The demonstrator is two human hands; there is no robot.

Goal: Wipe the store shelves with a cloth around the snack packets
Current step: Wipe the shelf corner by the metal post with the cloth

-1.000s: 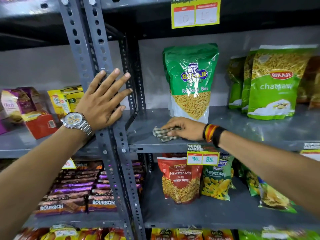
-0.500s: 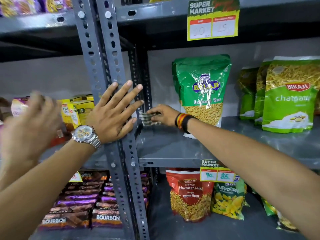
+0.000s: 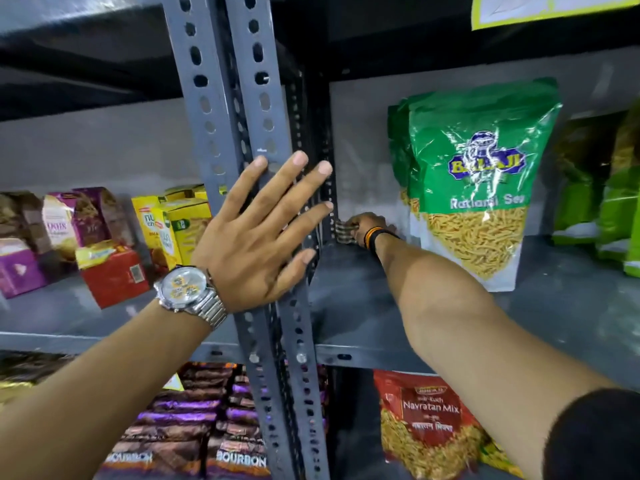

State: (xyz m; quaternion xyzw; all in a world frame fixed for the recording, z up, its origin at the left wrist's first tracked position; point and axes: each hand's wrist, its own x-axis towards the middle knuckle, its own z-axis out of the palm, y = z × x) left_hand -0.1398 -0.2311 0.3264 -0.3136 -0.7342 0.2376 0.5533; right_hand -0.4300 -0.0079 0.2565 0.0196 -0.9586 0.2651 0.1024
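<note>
The left hand (image 3: 258, 233) lies flat, fingers spread, holding nothing, against the slotted upright (image 3: 239, 188). To its right, the right hand (image 3: 363, 226) is closed on the checked cloth (image 3: 344, 232) in the far left corner of the shelf (image 3: 346, 306), just left of the green sev packet (image 3: 478, 181). A sweep rightward could let the forearm knock that upright packet over. Compared with half a second ago, the cloth sits deeper in the corner, and the blurred extra hand at far left is gone.

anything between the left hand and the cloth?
Head view: only the dark rear upright of the rack. The left hand lies flat on the front upright; the right hand holds the cloth just behind.
</note>
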